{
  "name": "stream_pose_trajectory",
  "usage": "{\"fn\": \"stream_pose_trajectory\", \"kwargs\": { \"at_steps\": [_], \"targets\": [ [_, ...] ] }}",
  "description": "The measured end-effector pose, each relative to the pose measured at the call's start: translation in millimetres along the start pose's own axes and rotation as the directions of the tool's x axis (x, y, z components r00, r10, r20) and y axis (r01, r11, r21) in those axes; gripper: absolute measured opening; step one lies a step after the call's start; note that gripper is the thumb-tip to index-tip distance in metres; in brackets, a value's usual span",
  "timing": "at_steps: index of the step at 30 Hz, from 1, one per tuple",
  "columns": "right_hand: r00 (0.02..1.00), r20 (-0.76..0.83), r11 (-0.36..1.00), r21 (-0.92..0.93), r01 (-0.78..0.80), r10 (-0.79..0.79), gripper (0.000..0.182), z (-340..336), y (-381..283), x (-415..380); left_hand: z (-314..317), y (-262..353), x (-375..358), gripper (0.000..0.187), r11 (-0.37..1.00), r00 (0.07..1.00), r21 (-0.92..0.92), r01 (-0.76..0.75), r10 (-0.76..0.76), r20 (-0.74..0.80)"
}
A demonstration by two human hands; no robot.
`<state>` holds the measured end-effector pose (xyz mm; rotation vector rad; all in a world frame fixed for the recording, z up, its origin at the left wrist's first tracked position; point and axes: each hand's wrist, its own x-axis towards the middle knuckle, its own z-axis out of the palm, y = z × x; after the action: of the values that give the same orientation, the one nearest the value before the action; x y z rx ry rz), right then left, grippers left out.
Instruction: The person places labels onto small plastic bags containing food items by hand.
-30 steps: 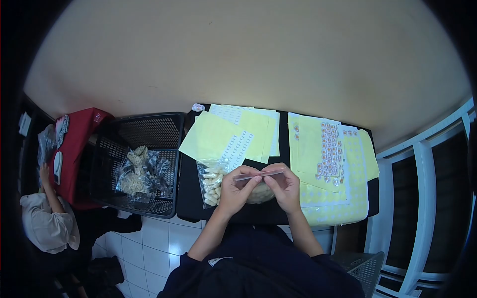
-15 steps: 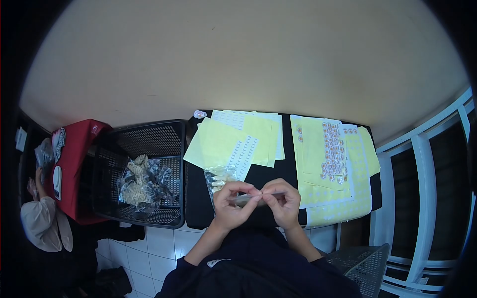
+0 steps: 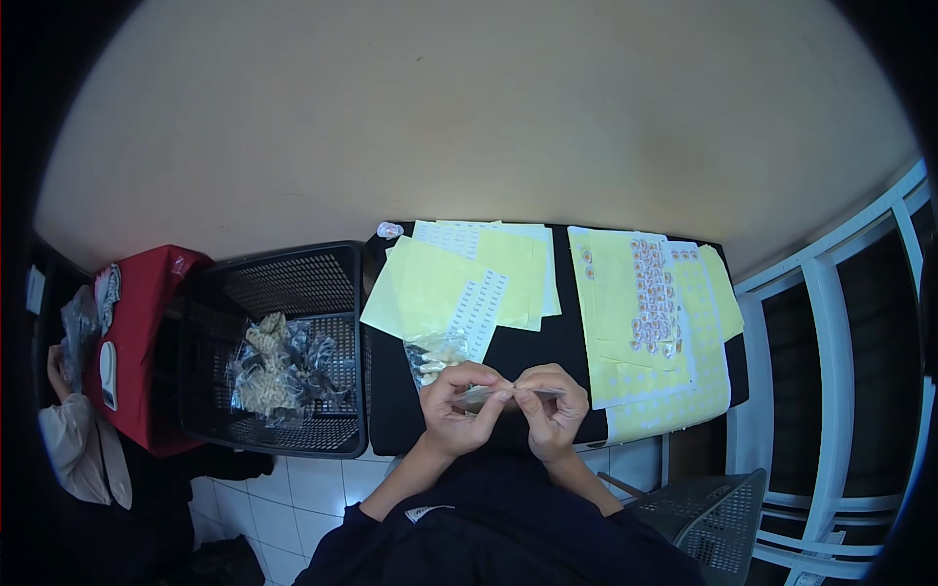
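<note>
My left hand [image 3: 461,402] and my right hand [image 3: 552,405] meet above the front edge of the black-covered table [image 3: 528,366]. Thumbs and fingers of both pinch the edge of a thin clear plastic bag [image 3: 471,397], seen almost edge-on, so its contents are hidden. Just beyond my left hand, a clear bag of cream-coloured pieces [image 3: 433,356] lies on the table, partly covered by that hand. Yellow and white label sheets [image 3: 420,283] overlap behind it. To the right are sheets with round orange-and-white stickers [image 3: 650,293].
Left of the table stands a black plastic crate [image 3: 274,256] holding bagged cream pieces [image 3: 269,376]. Past it, a person [image 3: 73,439] is beside a red-covered table [image 3: 161,322] with a white device [image 3: 107,374]. A dark perforated basket [image 3: 718,523] sits low at right, near white metal framing [image 3: 831,391].
Both hands keep their pinch on the plastic bag, with only slight finger shifts. The view has moved a little. At far left, the other person's arm and plastic bag have shifted.
</note>
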<state>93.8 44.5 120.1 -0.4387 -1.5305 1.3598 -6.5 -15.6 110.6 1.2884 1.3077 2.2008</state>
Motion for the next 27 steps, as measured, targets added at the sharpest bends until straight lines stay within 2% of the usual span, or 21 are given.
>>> {"fn": "stream_pose_trajectory", "kwargs": {
  "at_steps": [1, 3, 7, 10, 13, 15, 16, 18, 23, 26, 27],
  "targets": [
    [1.0, -0.003, 1.0, -0.003, 0.002, -0.002, 0.004, 0, 1, 1, 0, -2, 0, 0.022, 1.0, 1.0, -0.003, -0.001, 0.001, 0.003],
    [1.0, 0.025, 1.0, -0.008, 0.001, -0.001, 0.005, 0, 5, 4, 0, -5, 0, 0.023, 0.992, 0.993, -0.046, 0.115, -0.116, -0.022],
    [0.998, 0.012, 0.996, -0.065, 0.063, -0.063, 0.007, 0, 11, 13, 0, -9, 6, 0.025, 0.985, 0.984, -0.051, 0.164, -0.167, -0.063],
    [1.0, 0.0, 1.0, 0.009, -0.006, 0.006, 0.007, -3, 13, 15, 0, -9, 8, 0.031, 0.977, 0.978, -0.06, 0.207, -0.208, -0.021],
    [0.999, 0.009, 0.998, -0.037, 0.045, -0.045, 0.005, -2, 9, 19, -1, -8, 11, 0.033, 0.982, 0.983, -0.053, 0.183, -0.182, 0.022],
    [1.0, -0.012, 0.999, 0.039, -0.001, 0.002, 0.005, 0, 9, 20, -4, -8, 12, 0.035, 0.985, 0.988, -0.092, 0.149, -0.145, 0.051],
    [1.0, -0.01, 0.999, 0.04, -0.003, 0.004, 0.005, 0, 9, 21, -6, -9, 11, 0.035, 0.984, 0.988, -0.091, 0.15, -0.146, 0.05],
    [0.996, -0.075, 0.993, 0.107, -0.039, 0.047, 0.006, -1, 11, 22, -12, -14, 6, 0.034, 0.96, 0.982, -0.218, 0.177, -0.188, -0.031],
    [0.996, -0.074, 0.995, 0.087, -0.045, 0.052, 0.006, -4, 12, 22, -16, -15, 9, 0.032, 0.987, 0.992, -0.134, 0.093, -0.103, -0.068],
    [0.994, -0.055, 0.981, 0.172, -0.086, 0.097, 0.01, -8, 13, 24, -19, -13, 12, 0.031, 0.998, 0.998, -0.048, 0.027, -0.03, -0.061],
    [0.997, -0.043, 0.996, -0.069, 0.054, -0.057, 0.017, -12, 11, 31, -19, -11, 13, 0.03, 1.0, 0.999, 0.01, -0.013, 0.013, -0.048]
  ]
}}
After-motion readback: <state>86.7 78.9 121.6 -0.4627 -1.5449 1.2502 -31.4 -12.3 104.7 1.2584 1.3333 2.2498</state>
